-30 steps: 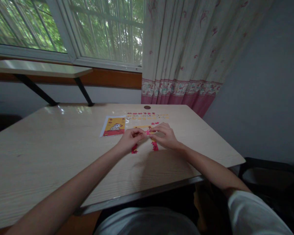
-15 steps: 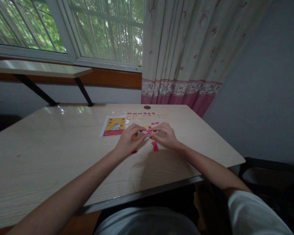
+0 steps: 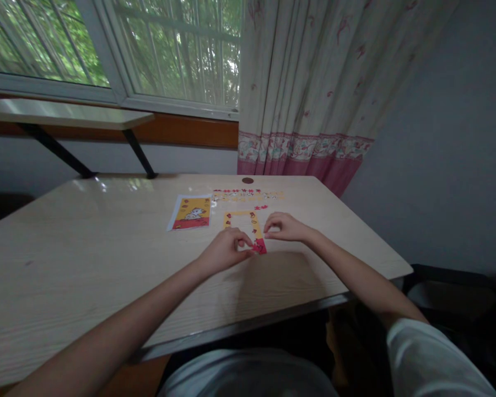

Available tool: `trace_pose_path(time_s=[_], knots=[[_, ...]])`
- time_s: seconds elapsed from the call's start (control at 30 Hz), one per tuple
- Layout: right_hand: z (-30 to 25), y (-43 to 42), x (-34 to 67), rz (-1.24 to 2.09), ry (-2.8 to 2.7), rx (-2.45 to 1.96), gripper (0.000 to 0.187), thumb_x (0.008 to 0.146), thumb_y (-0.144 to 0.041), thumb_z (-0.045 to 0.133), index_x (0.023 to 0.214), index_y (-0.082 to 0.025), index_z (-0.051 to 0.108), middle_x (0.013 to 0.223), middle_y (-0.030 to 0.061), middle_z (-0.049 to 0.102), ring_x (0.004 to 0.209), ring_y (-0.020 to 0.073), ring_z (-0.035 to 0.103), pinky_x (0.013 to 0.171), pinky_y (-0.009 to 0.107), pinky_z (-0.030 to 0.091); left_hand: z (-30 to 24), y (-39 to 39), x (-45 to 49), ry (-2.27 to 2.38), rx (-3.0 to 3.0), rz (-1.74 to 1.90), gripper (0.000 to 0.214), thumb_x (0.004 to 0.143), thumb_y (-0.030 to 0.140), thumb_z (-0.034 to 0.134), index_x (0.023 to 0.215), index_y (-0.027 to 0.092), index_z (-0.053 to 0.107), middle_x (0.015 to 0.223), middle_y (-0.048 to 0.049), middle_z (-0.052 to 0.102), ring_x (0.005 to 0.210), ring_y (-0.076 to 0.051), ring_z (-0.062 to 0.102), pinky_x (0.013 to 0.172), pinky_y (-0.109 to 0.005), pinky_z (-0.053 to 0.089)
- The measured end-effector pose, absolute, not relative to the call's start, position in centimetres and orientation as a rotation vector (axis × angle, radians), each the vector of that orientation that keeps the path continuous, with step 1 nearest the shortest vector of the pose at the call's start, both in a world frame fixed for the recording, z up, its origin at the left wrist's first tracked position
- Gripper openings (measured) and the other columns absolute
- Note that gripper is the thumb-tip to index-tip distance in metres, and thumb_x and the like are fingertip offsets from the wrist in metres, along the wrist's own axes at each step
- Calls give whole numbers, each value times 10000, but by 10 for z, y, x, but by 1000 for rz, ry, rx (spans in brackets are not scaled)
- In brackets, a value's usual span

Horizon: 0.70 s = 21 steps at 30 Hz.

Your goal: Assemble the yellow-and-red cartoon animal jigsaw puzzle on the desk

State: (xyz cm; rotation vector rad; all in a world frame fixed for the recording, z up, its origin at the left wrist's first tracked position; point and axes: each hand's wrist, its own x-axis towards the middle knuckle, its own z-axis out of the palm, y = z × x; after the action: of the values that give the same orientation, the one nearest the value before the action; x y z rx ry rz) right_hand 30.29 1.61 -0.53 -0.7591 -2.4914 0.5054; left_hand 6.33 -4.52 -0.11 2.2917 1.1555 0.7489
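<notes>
A partly joined jigsaw puzzle frame (image 3: 256,225) lies on the table, yellow along its top and sides, with red pieces (image 3: 260,246) at its lower right corner. At that corner my left hand (image 3: 230,249) pinches a small red puzzle piece (image 3: 254,248) against the neighbouring red ones. My fingers partly cover the piece and hide the frame's lower left part. My right hand (image 3: 284,227) hovers just right of the frame, thumb and index finger apart, with nothing visible between them.
Left of the puzzle lies a picture sheet (image 3: 191,213) showing a spotted animal on yellow and red. Rows of loose puzzle pieces (image 3: 248,195) lie behind, and a couple of red pieces (image 3: 261,207) sit nearer. A raised shelf (image 3: 66,114) stands at the back left.
Both hands were together over the puzzle, with a red piece between their fingers. My left hand has moved down to the lower right corner with it; my right hand has let go and drawn right.
</notes>
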Motion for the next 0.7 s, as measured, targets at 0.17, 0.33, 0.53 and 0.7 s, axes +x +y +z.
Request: trace_pose_path(time_s=[0.17, 0.33, 0.53, 0.7], knots=[[-13, 17, 297, 528, -2515, -717, 192, 739, -346, 712, 807, -173, 663, 811, 39, 665, 770, 143, 591, 768, 292, 445, -9, -43, 64, 1181, 2391, 661, 135, 679, 257, 687, 801, 210, 718, 677, -10, 600, 669, -156, 525, 646, -263, 384], [-14, 18, 296, 511, -2526, -704, 202, 740, -360, 711, 800, -173, 663, 795, 35, 661, 760, 142, 588, 762, 289, 441, -14, -40, 64, 1175, 2422, 647, 135, 698, 285, 679, 811, 222, 718, 692, -10, 614, 672, -153, 531, 665, -266, 386], [-13, 17, 296, 481, -2536, -707, 204, 742, -371, 705, 781, -176, 661, 783, 27, 659, 754, 140, 591, 762, 287, 435, -17, -38, 63, 1194, 2431, 656, 144, 680, 303, 696, 797, 221, 711, 693, -11, 616, 675, -166, 544, 686, -293, 405], [-14, 17, 296, 475, -2533, -719, 209, 738, -380, 708, 784, -180, 665, 787, 21, 662, 755, 137, 589, 762, 285, 434, -16, -37, 59, 1153, 2463, 695, 200, 655, 309, 720, 834, 221, 706, 723, -14, 632, 701, -176, 557, 678, -294, 415]])
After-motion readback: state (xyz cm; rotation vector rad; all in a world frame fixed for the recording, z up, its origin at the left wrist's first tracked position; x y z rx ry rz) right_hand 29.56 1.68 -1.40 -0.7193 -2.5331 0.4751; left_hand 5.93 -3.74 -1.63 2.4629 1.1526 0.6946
